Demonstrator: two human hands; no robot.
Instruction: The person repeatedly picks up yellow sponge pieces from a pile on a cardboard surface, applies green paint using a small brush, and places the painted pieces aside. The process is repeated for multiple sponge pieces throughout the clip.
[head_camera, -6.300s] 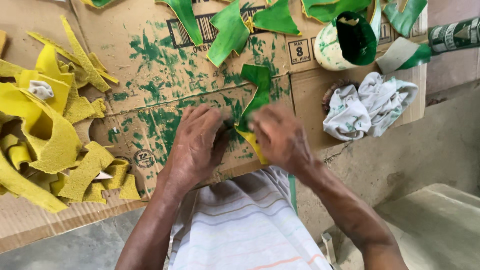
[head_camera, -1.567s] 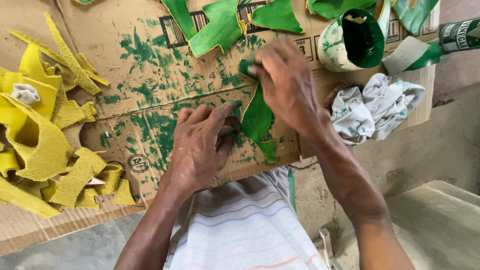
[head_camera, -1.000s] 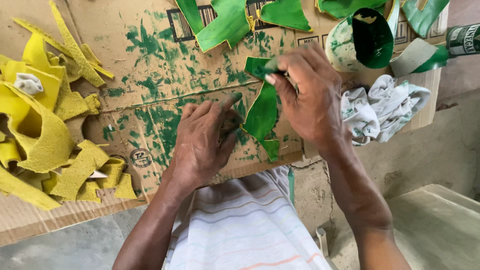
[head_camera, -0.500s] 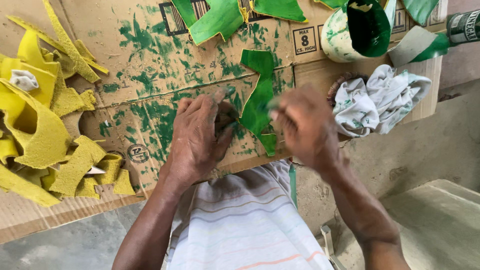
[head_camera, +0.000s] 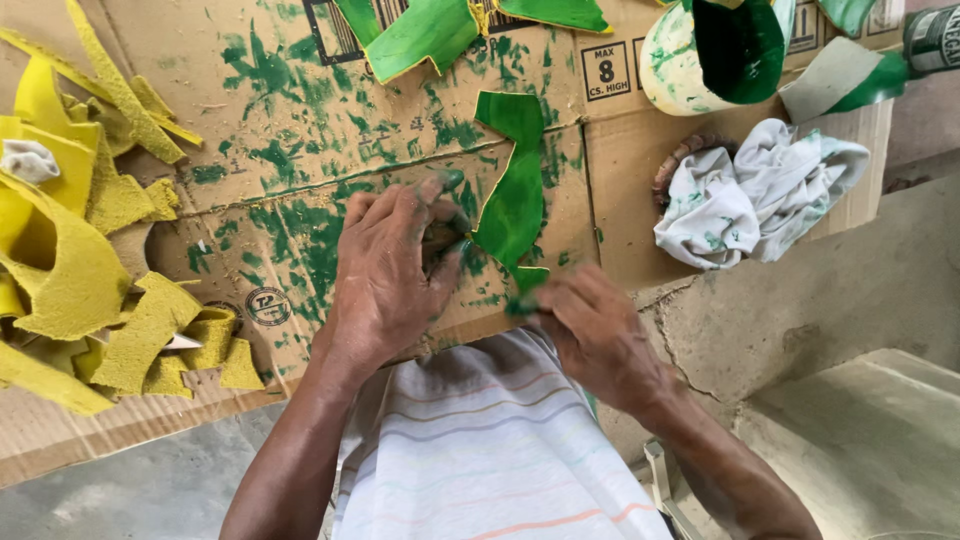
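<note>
A jagged strip painted green (head_camera: 515, 195) lies on a paint-smeared cardboard sheet (head_camera: 250, 120). My left hand (head_camera: 395, 265) rests flat on the cardboard just left of the strip. Its green-stained fingertips and thumb touch the strip's left edge. What lies under its fingers is hidden. My right hand (head_camera: 600, 335), slightly blurred, is at the cardboard's near edge and pinches the strip's lower tip.
A heap of yellow cut pieces (head_camera: 80, 260) lies at the left. More green pieces (head_camera: 430, 30) lie along the top. A container smeared with green paint (head_camera: 715, 50) and a stained white cloth (head_camera: 760, 190) are at the right, with a bottle (head_camera: 935, 35) at the corner.
My right hand has slid from the strip's upper end down to its lower tip at the cardboard's near edge. My left hand has stayed beside the strip.
</note>
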